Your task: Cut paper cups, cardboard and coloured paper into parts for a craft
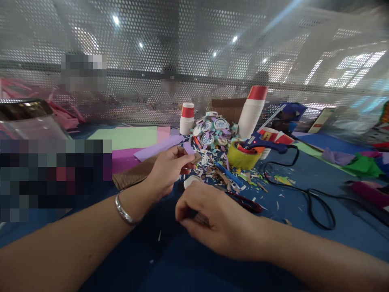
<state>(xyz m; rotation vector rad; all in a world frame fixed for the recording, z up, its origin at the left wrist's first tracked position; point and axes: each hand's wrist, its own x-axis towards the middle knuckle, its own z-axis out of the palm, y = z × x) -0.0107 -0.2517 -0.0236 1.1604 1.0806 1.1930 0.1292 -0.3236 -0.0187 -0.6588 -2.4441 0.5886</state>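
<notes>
My left hand [170, 168], with a silver bangle on its wrist, pinches a small purple paper strip [188, 148]. A brown scrap [197, 157] shows at the same fingertips. Closer to me, my right hand [219, 219] is closed, its fingers curled inward. Something brown shows in its curl, but I cannot make out what it is. Just beyond the right knuckles lies a white disc [192, 181]. Brown material [132, 173] lies behind my left wrist. Dark-red-handled scissors [247, 202] rest to the right of my right hand, partly hidden.
Paper scraps [209, 158] litter the blue tabletop around a pile of decorated white discs [214, 127]. Paper cups [251, 113] stand behind. A glue gun [264, 142] rests on a yellow tape roll [243, 156], its black cord [310, 198] looping right. Coloured sheets [127, 138] lie left.
</notes>
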